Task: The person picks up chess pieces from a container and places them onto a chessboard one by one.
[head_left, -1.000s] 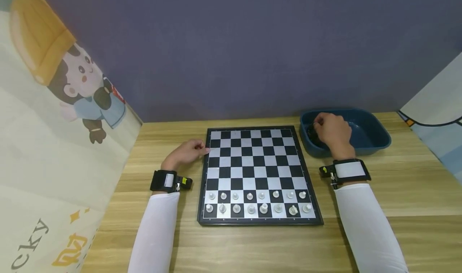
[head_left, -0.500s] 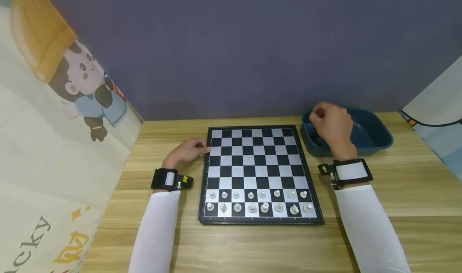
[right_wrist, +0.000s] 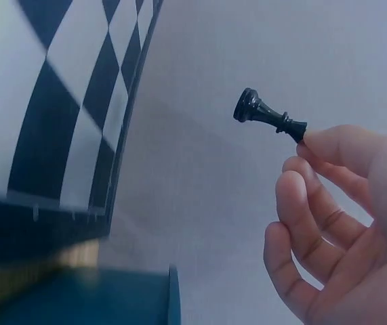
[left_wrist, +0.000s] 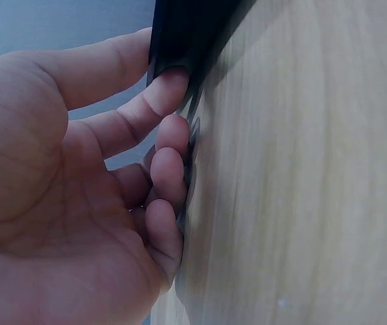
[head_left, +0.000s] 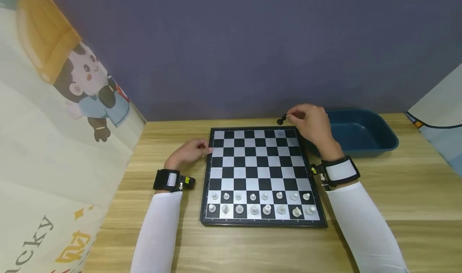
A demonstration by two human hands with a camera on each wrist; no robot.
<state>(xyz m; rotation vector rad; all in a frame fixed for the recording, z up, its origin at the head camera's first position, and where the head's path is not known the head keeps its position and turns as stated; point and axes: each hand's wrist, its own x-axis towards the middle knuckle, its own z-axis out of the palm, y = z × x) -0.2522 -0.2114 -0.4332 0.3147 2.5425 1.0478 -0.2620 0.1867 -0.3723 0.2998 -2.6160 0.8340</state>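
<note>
A black chess piece [right_wrist: 264, 114] is pinched by its top between the thumb and fingertips of my right hand [head_left: 313, 122]. Its round base points away from the fingers, and the piece hangs tilted just beyond the far right corner of the chessboard [head_left: 258, 161]. On the board's left edge my left hand [head_left: 189, 150] pinches the rim with thumb and index finger [left_wrist: 169, 88]; its other fingers curl beside the board's side. White chess pieces [head_left: 266, 209] stand in two rows along the near side.
A dark blue plastic tub [head_left: 386, 144] stands right of the board, partly behind my right hand and wrist. A dark blue-grey wall [head_left: 231, 56] rises behind the wooden table [head_left: 252, 249]. A printed sheet [head_left: 54, 144] borders the left.
My right hand has lifted out of the tub and moved left toward the board's far right corner, carrying the black chess piece. The left hand stays at the board's edge.
</note>
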